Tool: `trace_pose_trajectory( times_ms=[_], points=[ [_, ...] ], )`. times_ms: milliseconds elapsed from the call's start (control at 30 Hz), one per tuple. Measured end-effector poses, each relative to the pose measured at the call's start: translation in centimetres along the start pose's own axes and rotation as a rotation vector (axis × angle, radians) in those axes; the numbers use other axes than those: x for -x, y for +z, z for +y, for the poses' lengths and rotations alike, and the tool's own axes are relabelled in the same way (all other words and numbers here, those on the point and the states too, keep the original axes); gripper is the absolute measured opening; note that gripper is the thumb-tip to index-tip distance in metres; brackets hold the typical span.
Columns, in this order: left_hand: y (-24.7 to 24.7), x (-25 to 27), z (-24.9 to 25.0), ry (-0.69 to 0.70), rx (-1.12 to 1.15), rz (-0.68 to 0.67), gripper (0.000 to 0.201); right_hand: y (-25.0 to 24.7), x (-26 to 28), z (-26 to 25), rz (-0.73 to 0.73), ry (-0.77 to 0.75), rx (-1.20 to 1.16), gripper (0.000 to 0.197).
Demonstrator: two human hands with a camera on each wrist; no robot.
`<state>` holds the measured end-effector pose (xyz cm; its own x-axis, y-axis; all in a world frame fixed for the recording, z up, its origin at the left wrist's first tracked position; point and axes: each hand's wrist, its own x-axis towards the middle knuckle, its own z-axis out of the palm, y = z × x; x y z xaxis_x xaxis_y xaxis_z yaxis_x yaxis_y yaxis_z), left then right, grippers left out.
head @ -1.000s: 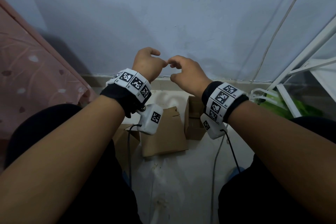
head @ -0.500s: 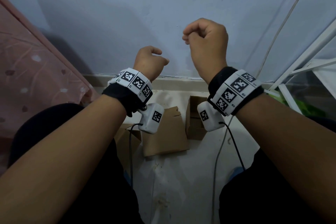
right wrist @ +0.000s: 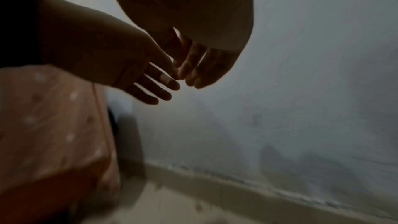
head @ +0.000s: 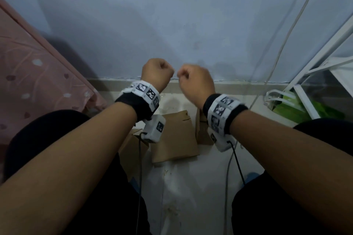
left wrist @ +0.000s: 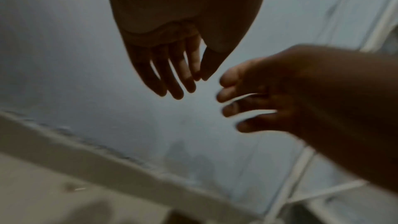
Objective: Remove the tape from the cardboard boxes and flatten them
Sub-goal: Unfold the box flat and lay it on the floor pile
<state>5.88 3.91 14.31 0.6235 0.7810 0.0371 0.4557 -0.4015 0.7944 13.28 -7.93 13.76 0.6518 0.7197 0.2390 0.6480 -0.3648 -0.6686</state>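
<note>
Both hands are raised in front of the pale wall, well above the floor. My left hand (head: 157, 73) and right hand (head: 193, 78) look like loose fists, knuckles almost touching. The left wrist view has the left hand's (left wrist: 199, 76) thumb tip against the index tip, with the right hand (left wrist: 247, 100) close beside it. No tape is visible in either hand. Below them on the floor lie a flattened cardboard box (head: 174, 137), a small upright brown box (head: 200, 131) and another cardboard piece (head: 133, 145).
Pink patterned bedding (head: 38, 74) fills the left side. A white metal rack (head: 315, 66) with a green bag (head: 298, 108) stands at the right, and a thin cable (head: 275, 59) runs down the wall. My dark-clothed knees flank the floor strip.
The right hand rose away from the left, then dropped back beside it. Both hands now sit slightly lower, fingers curled tighter. The boxes have not moved.
</note>
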Motion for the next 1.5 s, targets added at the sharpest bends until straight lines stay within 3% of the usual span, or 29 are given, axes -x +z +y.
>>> trace_pose_trajectory(
  times_ms=[100, 200, 300, 367, 433, 533, 633, 833, 967, 1133, 1233, 1333, 1500],
  points=[
    [2.1, 1.6, -7.8, -0.147, -0.518, -0.211, 0.016, 3.9, 4.0, 2.9, -0.454, -0.062, 0.371, 0.022],
    [4.0, 5.2, -16.9, -0.357, -0.839, -0.375, 0.061, 6.6, 7.5, 5.4, -0.868, -0.226, 0.566, 0.025],
    [5.9, 8.0, -22.5, -0.394, -0.932, -0.364, 0.081, 8.3, 9.5, 6.5, -1.109, -0.357, 0.631, 0.028],
    [6.5, 9.1, -23.5, -0.443, -0.927, -0.342, 0.072, 8.9, 10.1, 6.4, -1.18, -0.385, 0.647, 0.031],
    [7.3, 9.0, -23.9, -0.469, -0.957, -0.442, 0.06, 9.8, 9.8, 6.0, -1.203, -0.395, 0.648, 0.031],
    [7.8, 7.7, -24.3, -0.386, -0.991, -0.592, 0.052, 11.0, 8.6, 5.5, -1.202, -0.362, 0.619, 0.035],
    [7.7, 6.7, -24.7, -0.36, -0.999, -0.662, 0.042, 11.2, 7.7, 5.5, -1.179, -0.324, 0.594, 0.04],
    [5.4, 4.9, -20.9, -0.266, -0.958, -0.544, 0.022, 10.7, 6.8, 5.5, -1.122, -0.187, 0.502, 0.051],
    [3.3, 4.3, -19.7, -0.202, -0.977, -0.518, 0.013, 10.0, 6.2, 3.5, -1.058, -0.188, 0.453, 0.046],
    [4.0, 6.3, -20.8, -0.148, -1.038, -0.565, 0.027, 9.0, 7.2, 1.7, -1.053, -0.251, 0.439, 0.041],
    [5.3, 7.3, -21.8, -0.256, -0.986, -0.545, 0.057, 9.4, 8.3, 1.3, -1.095, -0.322, 0.416, 0.033],
    [6.5, 8.5, -23.3, -0.386, -0.881, -0.582, 0.071, 10.3, 9.1, 1.7, -1.142, -0.345, 0.46, 0.029],
    [9.5, 7.7, -31.7, -0.406, -0.851, -0.591, 0.106, 10.1, 9.3, 3.4, -1.178, -0.355, 0.548, 0.037]
  ],
)
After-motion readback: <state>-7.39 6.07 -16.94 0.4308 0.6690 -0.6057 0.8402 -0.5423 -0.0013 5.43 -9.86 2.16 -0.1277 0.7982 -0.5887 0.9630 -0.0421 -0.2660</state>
